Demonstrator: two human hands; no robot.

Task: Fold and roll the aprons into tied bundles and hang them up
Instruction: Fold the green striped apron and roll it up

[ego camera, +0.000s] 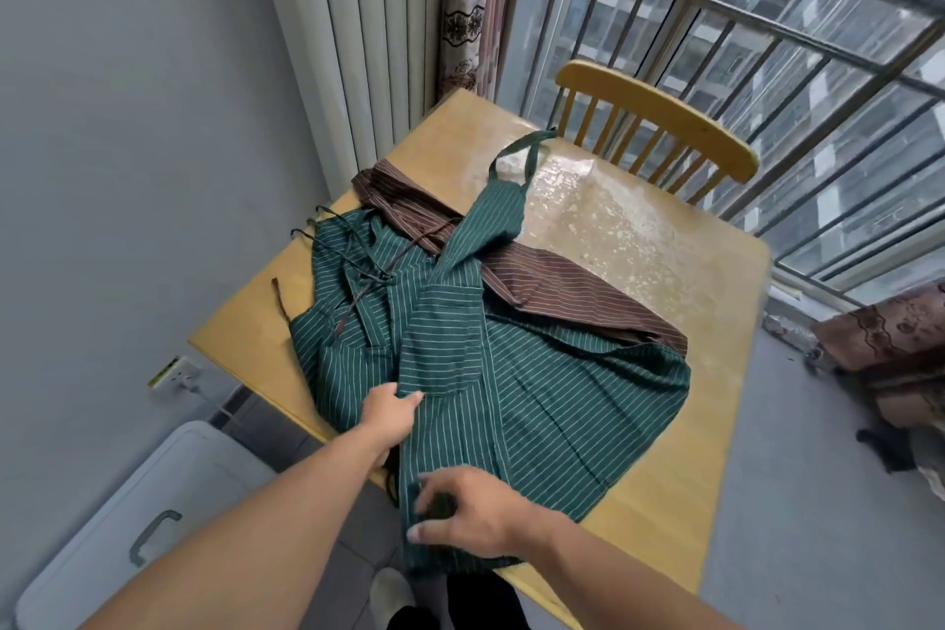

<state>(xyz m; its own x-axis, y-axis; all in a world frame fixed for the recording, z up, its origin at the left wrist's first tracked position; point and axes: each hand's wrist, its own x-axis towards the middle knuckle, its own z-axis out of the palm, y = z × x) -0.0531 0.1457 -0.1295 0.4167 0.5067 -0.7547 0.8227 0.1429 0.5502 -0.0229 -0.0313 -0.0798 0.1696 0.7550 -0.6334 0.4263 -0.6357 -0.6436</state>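
Observation:
A green striped apron (537,384) lies crumpled across the wooden table (665,450), its neck loop (516,154) stretched toward the far side. Under it lies a brown striped apron (562,287), showing at the back and right. My left hand (391,412) pinches a fold of the green apron near the table's left edge. My right hand (470,512) grips the green cloth at the near edge, where it hangs over the table. Thin brown and green ties (353,292) trail over the left part of the cloth.
A wooden chair (659,128) stands at the table's far side before a barred window (767,31). A radiator (358,15) and a curtain (470,5) line the back wall. A white lidded bin (143,517) sits on the floor at the left. Patterned cloth (890,348) lies at the right.

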